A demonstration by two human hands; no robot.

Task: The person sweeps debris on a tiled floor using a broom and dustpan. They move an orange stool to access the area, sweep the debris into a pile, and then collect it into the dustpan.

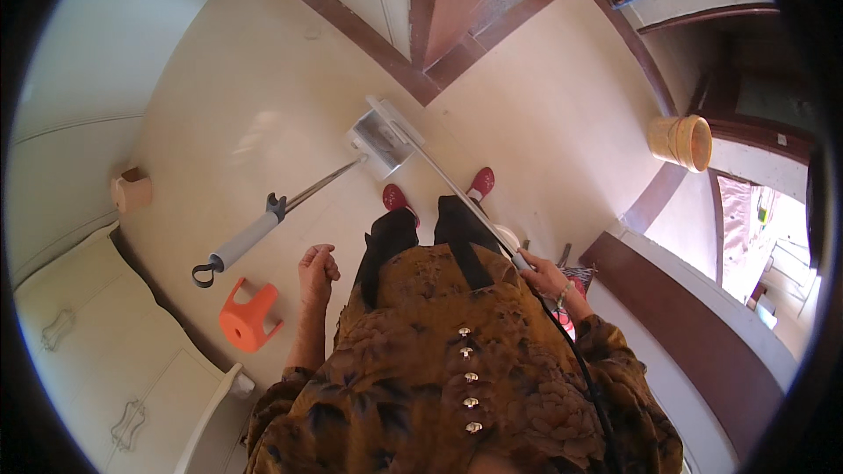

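In the head view, my right hand (543,274) grips the grey end of a long metal mop handle (464,201) at my right side. That handle slants down to a flat mop head (398,125), which lies over or in a pale mop bucket (377,151) on the floor beyond my feet. My left hand (319,270) is loosely curled at my left, apart from other things, with nothing seen in it. An upright handle (247,240) with a grey grip, a clip and a hanging loop rises from the bucket and leans toward the left.
An orange plastic stool (249,317) stands left of my left hand, near a white cabinet (99,355). A beige bin (132,190) is by the left wall, a yellowish bucket (678,143) at the right. A wicker basket (579,273) is beside my right hand. A wall corner juts in ahead.
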